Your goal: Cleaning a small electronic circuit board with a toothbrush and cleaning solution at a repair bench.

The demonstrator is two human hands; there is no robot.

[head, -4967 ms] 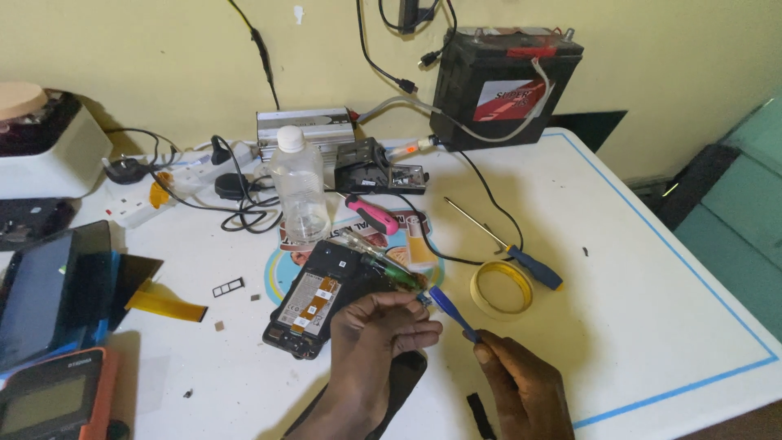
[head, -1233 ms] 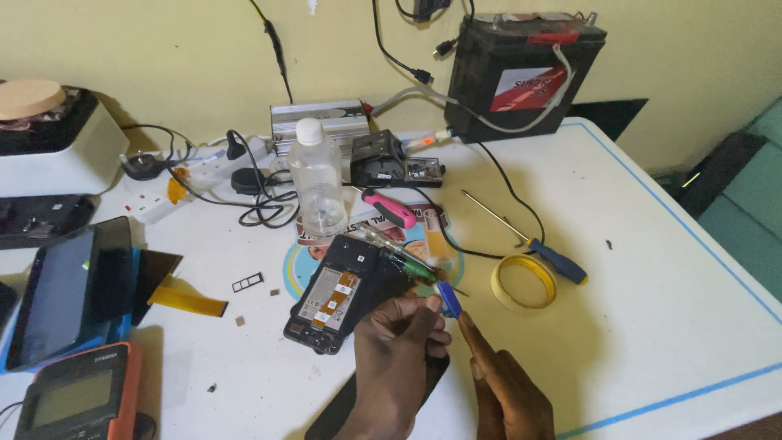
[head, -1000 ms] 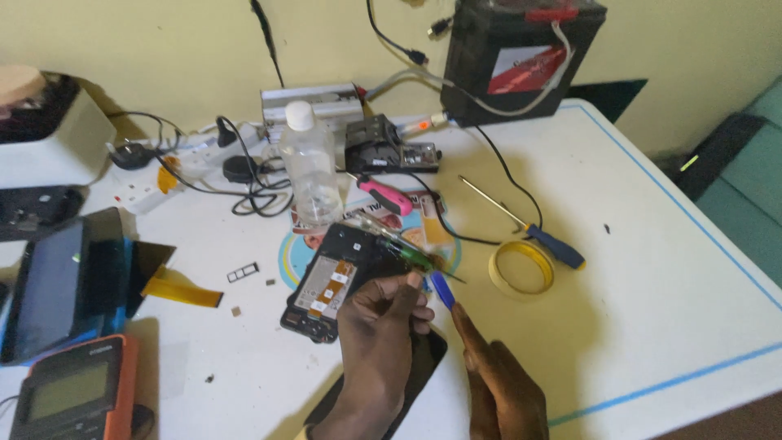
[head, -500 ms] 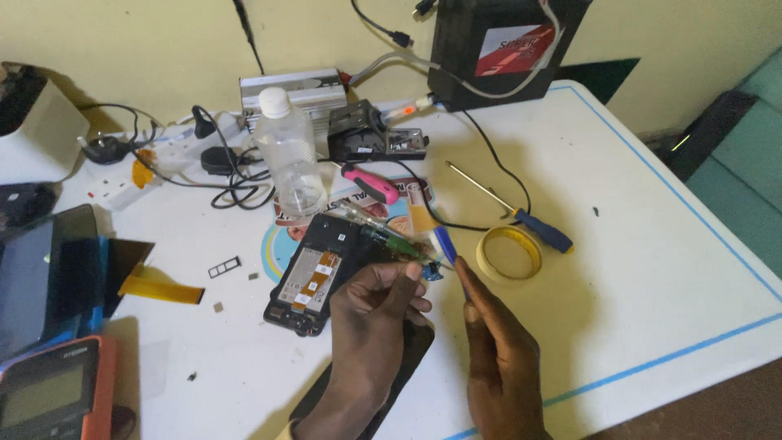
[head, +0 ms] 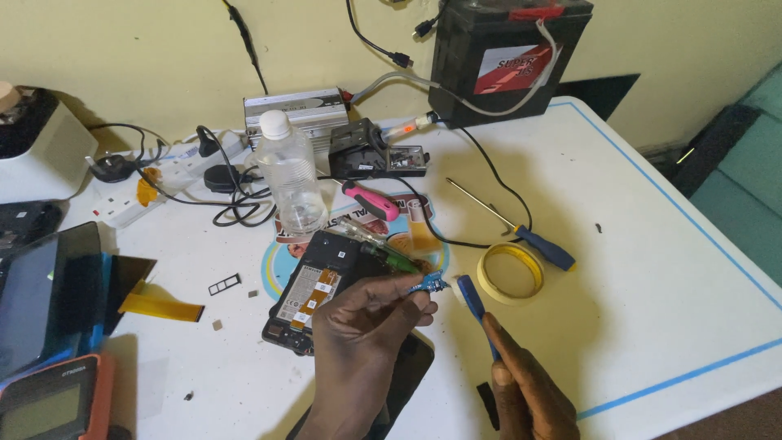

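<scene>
My left hand point(head: 366, 326) pinches a small blue circuit board point(head: 428, 284) just above the opened black phone point(head: 322, 285), whose battery and orange flex cables show. To its right, my right hand point(head: 529, 391) grips a blue plastic pry tool point(head: 472, 302), its tip pointing up-left and a short gap away from the board. A green-handled screwdriver point(head: 384, 254) rests across the phone's upper edge. A dark screen panel point(head: 405, 375) lies under my left wrist.
A yellow tape roll point(head: 510, 273) and a blue-handled screwdriver point(head: 529, 240) lie right of the phone. Behind stand a clear bottle point(head: 289, 175), a pink tool point(head: 371, 201), a power strip with cables point(head: 155, 183), a silver box point(head: 297, 122) and a black battery point(head: 505, 61). A meter point(head: 49, 399) sits front left.
My left hand has lifted the small blue board clear of the phone. My right hand has drawn the pry tool back to the right, away from the board.
</scene>
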